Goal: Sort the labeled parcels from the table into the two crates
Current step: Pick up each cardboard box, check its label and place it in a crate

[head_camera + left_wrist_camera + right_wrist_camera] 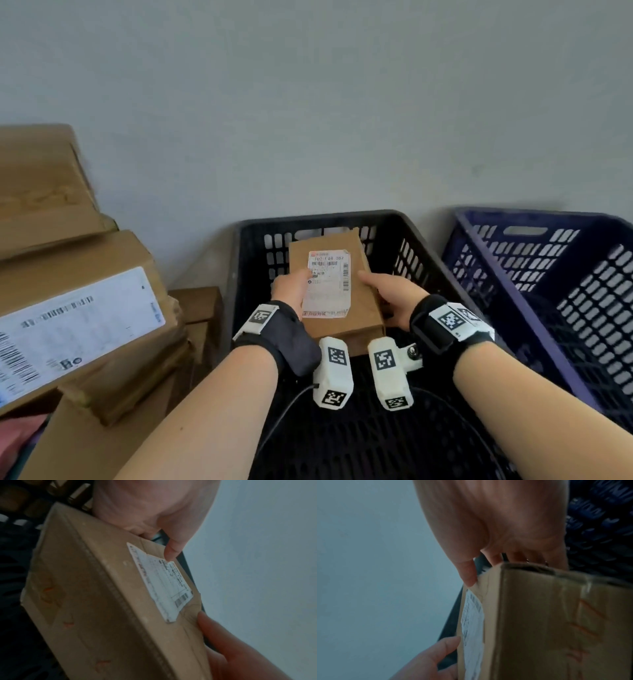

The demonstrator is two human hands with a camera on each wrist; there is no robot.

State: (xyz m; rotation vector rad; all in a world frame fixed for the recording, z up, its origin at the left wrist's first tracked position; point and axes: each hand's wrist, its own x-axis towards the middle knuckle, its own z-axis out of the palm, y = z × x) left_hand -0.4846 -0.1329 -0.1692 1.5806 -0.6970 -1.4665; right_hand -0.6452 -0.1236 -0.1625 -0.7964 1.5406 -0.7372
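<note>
Above the black crate [239,274], held level: small brown parcel [363,308], label [327,284] up, left hand [291,287] and right hand [390,294] gripping its two long sides, thumbs on top. Best lowered flat, label kept readable, then released well inside the rim. Just right, touching: blue crate [513,281]. Left: stacked cardboard boxes [85,308]. Behind: plain grey wall [308,102].

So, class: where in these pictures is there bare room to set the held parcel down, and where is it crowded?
Bare floor shows in the black crate under the parcel held by the left hand and right hand. The blue crate beside it looks bare too. Crowded: the stacked boxes on the left.
</note>
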